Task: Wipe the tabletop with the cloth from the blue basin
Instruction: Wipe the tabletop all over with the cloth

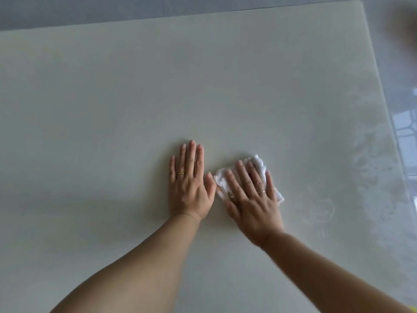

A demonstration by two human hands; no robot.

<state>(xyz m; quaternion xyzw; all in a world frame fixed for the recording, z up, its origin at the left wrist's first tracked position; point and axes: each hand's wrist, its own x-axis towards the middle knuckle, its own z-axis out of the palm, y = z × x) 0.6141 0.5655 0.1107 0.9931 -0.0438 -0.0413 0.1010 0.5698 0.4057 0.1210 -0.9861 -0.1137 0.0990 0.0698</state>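
A pale grey-white tabletop fills most of the head view. A small white cloth lies on it a little right of centre. My right hand presses flat on the cloth with fingers spread, covering most of it. My left hand rests palm down on the bare tabletop just left of the cloth, holding nothing. A ring shows on each hand. The blue basin is out of view.
Wet streaks and smears cover the right strip of the table near its right edge. Beyond that edge lies a glossy tiled floor. The far edge runs along the top.
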